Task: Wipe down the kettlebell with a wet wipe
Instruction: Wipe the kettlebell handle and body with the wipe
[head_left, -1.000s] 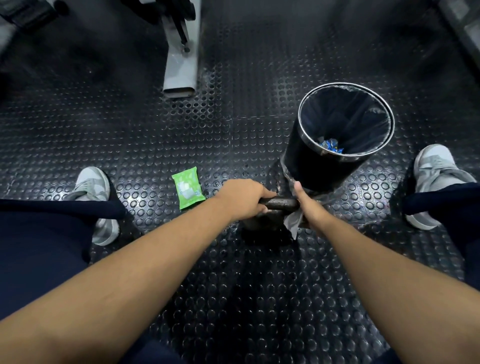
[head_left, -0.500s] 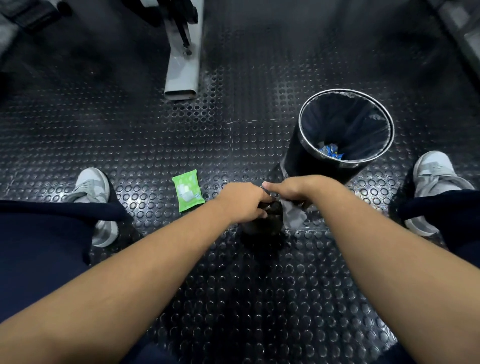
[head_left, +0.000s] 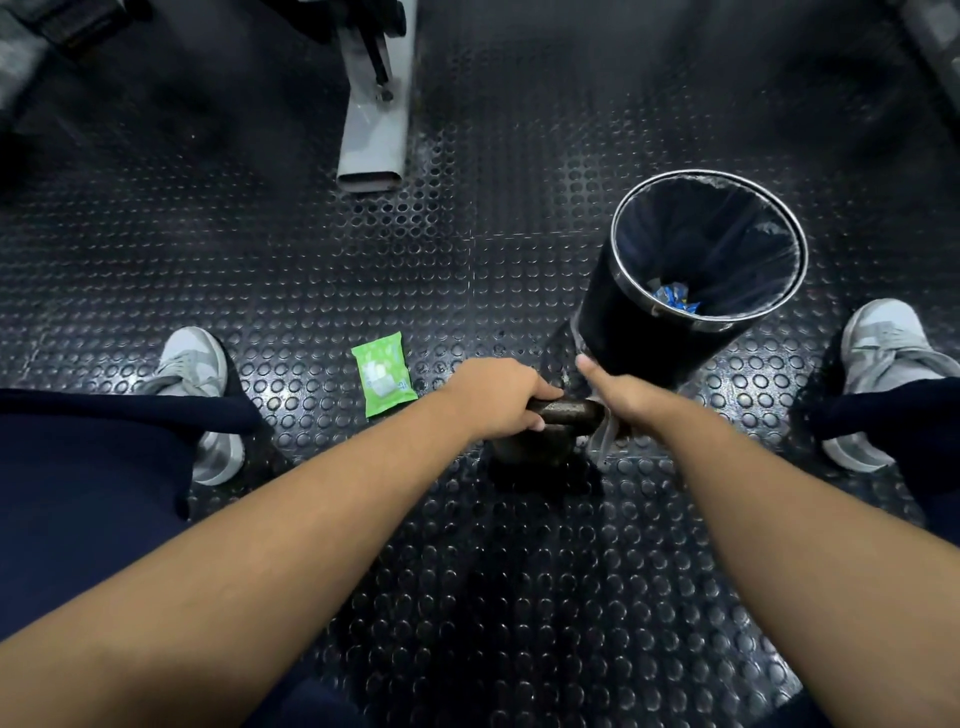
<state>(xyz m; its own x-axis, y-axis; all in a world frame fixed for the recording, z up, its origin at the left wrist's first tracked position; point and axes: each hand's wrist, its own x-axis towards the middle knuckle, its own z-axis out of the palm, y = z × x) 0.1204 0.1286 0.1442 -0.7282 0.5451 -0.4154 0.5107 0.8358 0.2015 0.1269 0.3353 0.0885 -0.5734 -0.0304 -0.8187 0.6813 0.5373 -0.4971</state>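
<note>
Your left hand is gripping the dark iron kettlebell (standing on the studded rubber floor) by its handle; your right hand is pressing a pale wet wipe against it.

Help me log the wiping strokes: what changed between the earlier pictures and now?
The right hand, holding the wet wipe, went from the right end of the kettlebell handle to up against the left hand, and is now back at the right end, baring the handle's middle again. The left hand kept its grip on the handle's left end. The kettlebell, green wipe pack and bin stayed put.
</note>
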